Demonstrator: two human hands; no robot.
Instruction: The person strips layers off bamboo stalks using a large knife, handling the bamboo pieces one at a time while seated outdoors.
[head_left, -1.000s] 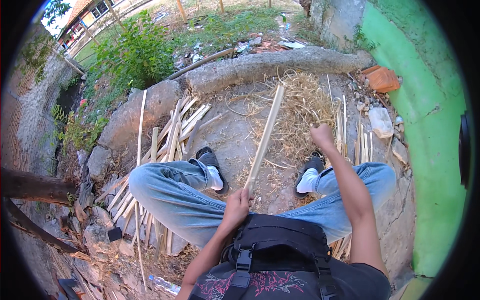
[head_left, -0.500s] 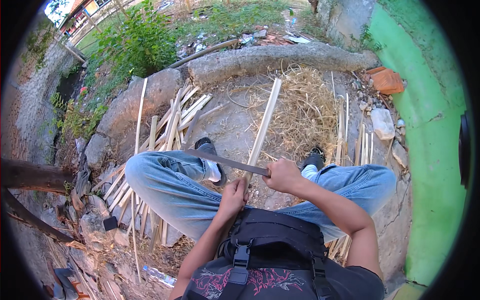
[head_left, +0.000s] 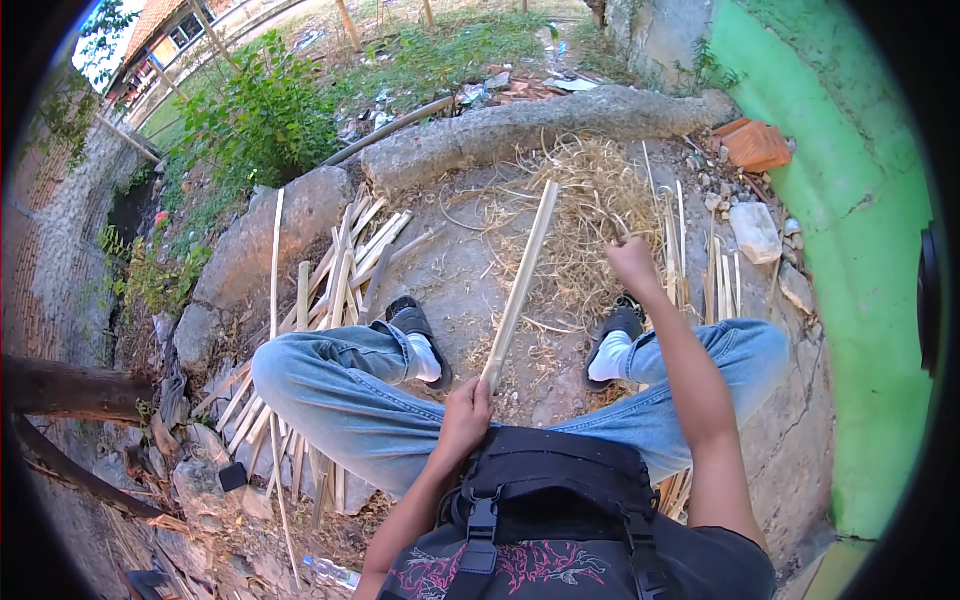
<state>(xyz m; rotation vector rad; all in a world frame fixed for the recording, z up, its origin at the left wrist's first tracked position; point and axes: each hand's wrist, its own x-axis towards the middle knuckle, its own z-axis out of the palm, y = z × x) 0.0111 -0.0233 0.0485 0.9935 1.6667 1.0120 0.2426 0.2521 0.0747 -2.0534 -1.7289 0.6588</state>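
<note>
A pale bamboo strip (head_left: 522, 278) slants up and away from my lap between my knees. My left hand (head_left: 467, 412) is closed around its near end. Further out and to the right, my right hand (head_left: 634, 268) is a fist around the handle of a long-bladed knife (head_left: 613, 222). The blade appears foreshortened and is hard to make out against the shavings behind it. A gap separates the knife from the strip.
Curly shavings (head_left: 590, 215) lie heaped ahead. Bamboo strips (head_left: 345, 260) are piled by my left leg, with more strips (head_left: 725, 280) at right. A low stone kerb (head_left: 540, 122) crosses the far side. A green wall (head_left: 865, 300) rises at right; a dark log (head_left: 75, 390) juts in at left.
My right hand has swung the knife forward and right, off the near part of the bamboo strip. My left hand keeps its grip, and the strip's far end sits slightly lower in view.
</note>
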